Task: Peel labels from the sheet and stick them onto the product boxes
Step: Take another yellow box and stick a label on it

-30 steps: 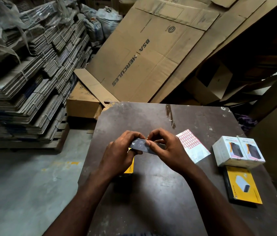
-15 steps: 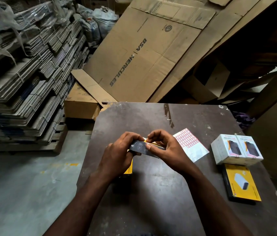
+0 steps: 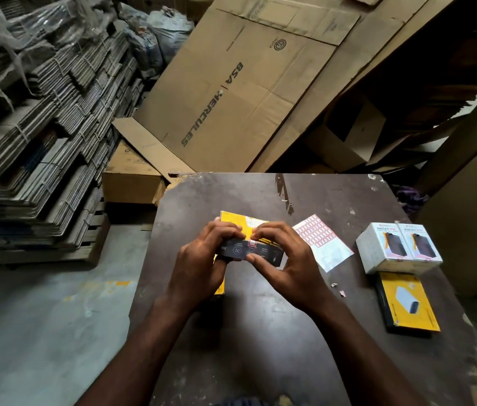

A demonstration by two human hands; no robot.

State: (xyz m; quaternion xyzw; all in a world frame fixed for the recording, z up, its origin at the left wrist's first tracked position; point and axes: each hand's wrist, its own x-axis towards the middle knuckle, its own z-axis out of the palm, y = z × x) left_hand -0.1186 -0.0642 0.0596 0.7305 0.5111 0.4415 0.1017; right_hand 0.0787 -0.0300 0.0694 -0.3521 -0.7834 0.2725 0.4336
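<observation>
While both hands are curled round it, the yellow-and-black product box [image 3: 263, 252] is held over the middle of the dark table [image 3: 260, 341]. Its long axis runs left to right, with the narrow black side facing the camera and the yellow face tipped up and away. The left hand [image 3: 202, 259] grips the left end. The right hand [image 3: 287, 268] has its thumb under the black side and its fingertips [image 3: 256, 236] pressing a small red-bordered label [image 3: 251, 244] at the top edge. The print on the black side is too small to read. The red-grid label sheet [image 3: 319, 244] lies just right of the hands. Further right are two white boxes [image 3: 398, 247] reading "HALLEY", with a flat yellow box [image 3: 407, 303] in front of them. The flattened carton [image 3: 231, 98] behind says "BSA HERCULES".
</observation>
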